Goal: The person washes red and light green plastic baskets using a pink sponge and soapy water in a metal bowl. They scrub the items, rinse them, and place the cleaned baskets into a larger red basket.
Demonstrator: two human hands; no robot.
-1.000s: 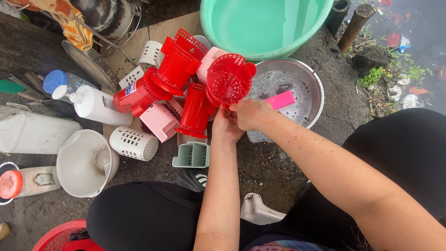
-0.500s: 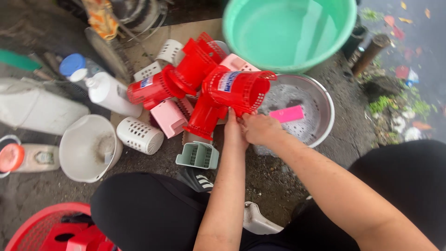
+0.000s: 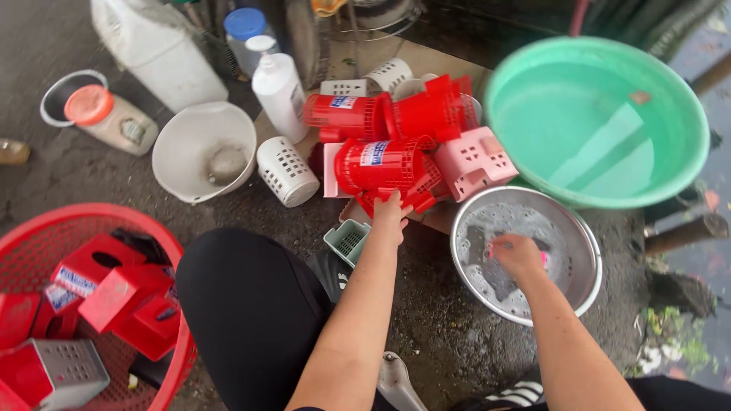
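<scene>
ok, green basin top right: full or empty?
Partly full. The green basin holds clear water: its waterline sits below the rim and the bottom shows through.

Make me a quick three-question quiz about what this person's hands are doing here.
1. True or false: the left hand touches a red perforated holder.
2. The right hand is in which vessel: A the green basin, B the metal bowl, C the red basket?
3. What colour is the thing under the right hand?

Key: 1 true; 2 B; 3 pink.
</scene>
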